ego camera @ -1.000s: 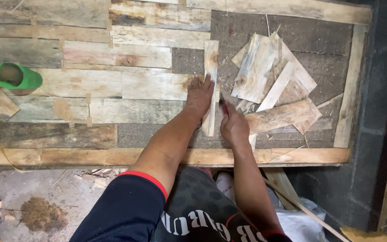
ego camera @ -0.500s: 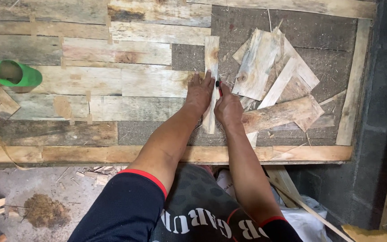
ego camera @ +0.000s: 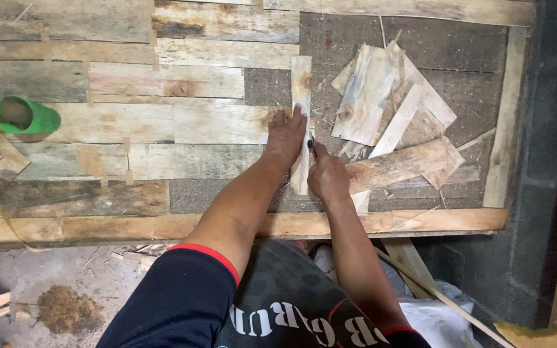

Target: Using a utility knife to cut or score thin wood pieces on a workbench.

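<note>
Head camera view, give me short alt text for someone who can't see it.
Seen from above, a person's left hand presses flat on a narrow upright wood strip on a panel of weathered planks, while the right hand holds a small dark tool against its edge. Loose wood offcuts lie right; a green cup lies left.

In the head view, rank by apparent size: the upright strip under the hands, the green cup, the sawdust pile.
1. upright wood strip, clearly the largest.
2. sawdust pile and green cup look alike; the pile lies lower, so unranked.

Narrow pale wood strip (ego camera: 302, 96), upright on panel
</note>
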